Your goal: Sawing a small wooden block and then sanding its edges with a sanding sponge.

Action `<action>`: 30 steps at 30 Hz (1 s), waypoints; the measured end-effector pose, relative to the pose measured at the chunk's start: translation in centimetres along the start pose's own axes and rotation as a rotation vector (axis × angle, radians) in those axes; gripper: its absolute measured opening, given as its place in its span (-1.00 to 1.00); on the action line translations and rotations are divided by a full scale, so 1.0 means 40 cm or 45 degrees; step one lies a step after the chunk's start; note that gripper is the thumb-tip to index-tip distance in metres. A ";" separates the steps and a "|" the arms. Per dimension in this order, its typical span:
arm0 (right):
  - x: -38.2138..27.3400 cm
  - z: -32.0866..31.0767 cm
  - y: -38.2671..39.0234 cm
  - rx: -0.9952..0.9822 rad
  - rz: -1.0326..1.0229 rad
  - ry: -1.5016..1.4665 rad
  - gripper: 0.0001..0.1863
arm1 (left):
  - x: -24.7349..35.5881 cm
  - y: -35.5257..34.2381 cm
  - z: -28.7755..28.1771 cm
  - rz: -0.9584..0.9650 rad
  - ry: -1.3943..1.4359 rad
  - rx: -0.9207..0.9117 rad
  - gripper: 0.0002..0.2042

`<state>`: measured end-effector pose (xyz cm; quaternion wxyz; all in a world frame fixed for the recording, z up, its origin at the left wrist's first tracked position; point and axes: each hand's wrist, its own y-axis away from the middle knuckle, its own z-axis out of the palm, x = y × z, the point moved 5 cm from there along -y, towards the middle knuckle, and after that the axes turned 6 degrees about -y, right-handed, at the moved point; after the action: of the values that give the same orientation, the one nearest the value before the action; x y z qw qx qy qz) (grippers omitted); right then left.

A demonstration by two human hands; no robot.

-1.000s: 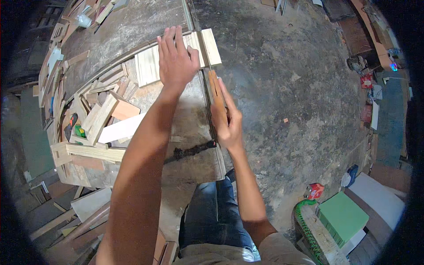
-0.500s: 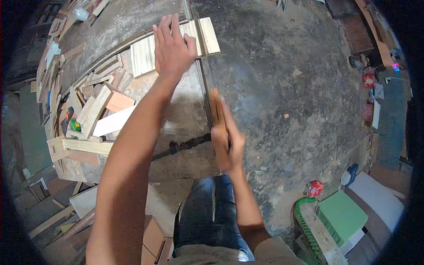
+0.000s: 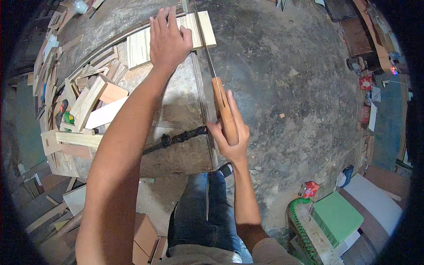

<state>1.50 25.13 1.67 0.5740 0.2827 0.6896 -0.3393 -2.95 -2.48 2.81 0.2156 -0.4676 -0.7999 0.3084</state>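
A pale wooden board (image 3: pixel 139 47) lies across the workbench's edge, its right end sticking out past that edge. My left hand (image 3: pixel 170 44) is spread flat on the board, fingers stretched toward its far side and thumb apart. My right hand (image 3: pixel 236 137) is wrapped round the wooden handle of a handsaw (image 3: pixel 226 112), close to the bench's right edge. The thin dark saw blade runs away from me across the board, just right of my left thumb. Part of the blade's depth in the wood is too narrow to make out.
Wood offcuts (image 3: pixel 90 99) pile up on the bench (image 3: pixel 176 106) left of my forearm, with a green and black tool (image 3: pixel 68 117) among them. The stained concrete floor (image 3: pixel 282 79) spreads to the right. A green box (image 3: pixel 338 216) and a coiled green hose (image 3: pixel 293 221) stand lower right.
The saw handle and my right hand have moved slightly; they look sharper now, with the thumb apart from the handle. My left hand stays on the board. The whole view has shifted a little.
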 end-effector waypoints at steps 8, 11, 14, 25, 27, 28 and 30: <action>0.010 0.020 0.032 0.110 0.007 0.001 -0.16 | 0.003 0.000 -0.005 -0.010 0.012 -0.015 -0.45; 0.007 0.014 0.016 0.129 0.010 0.058 -0.22 | 0.007 0.002 -0.007 -0.013 0.021 -0.018 -0.45; 0.001 0.018 0.011 0.093 0.264 -0.207 -0.29 | 0.006 -0.003 -0.006 -0.019 0.026 -0.017 -0.44; -0.081 -0.006 0.081 0.076 0.016 0.152 -0.38 | -0.007 -0.005 -0.018 -0.059 0.021 -0.126 -0.40; -0.051 0.013 -0.026 0.116 -0.047 0.174 -0.34 | 0.013 -0.012 -0.012 -0.062 0.037 -0.133 -0.39; -0.038 0.023 -0.068 0.151 -0.112 0.185 -0.30 | 0.020 -0.012 -0.006 -0.063 0.041 -0.140 -0.39; -0.021 0.045 -0.110 0.146 -0.067 0.147 -0.30 | 0.012 -0.007 -0.004 -0.070 0.051 -0.160 -0.38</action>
<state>-0.71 21.02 2.93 0.5070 0.3159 0.7081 -0.3765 -3.24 -2.11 3.14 0.2103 -0.4640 -0.8257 0.2421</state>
